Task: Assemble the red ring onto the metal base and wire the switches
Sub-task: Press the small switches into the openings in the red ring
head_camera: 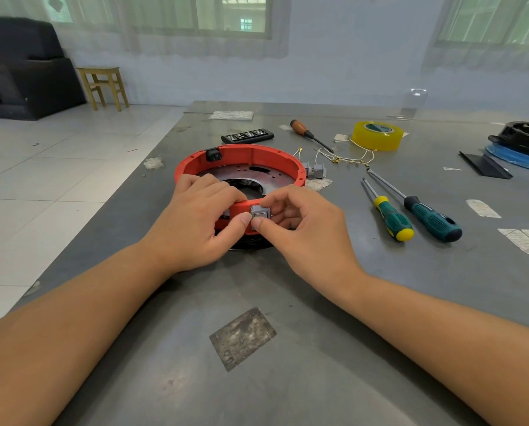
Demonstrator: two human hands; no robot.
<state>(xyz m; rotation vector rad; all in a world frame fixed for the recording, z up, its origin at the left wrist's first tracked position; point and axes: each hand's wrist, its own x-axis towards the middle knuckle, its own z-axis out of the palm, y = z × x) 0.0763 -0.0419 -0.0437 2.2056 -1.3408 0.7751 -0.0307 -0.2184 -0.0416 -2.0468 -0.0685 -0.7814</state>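
The red plastic ring [250, 155] sits on the round metal base [244, 175]; the left hand [195, 219] grips its six-o'clock rim while the right hand [300, 222] pinches a grey square switch [259, 214] there; two spare grey switches [314, 170] and loose wires [346, 158] wait at two o'clock.

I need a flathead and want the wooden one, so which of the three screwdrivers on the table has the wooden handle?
The far screwdriver, lying beside the yellow tape roll. Its handle is brown wood; the two nearer ones have green rubbery grips.
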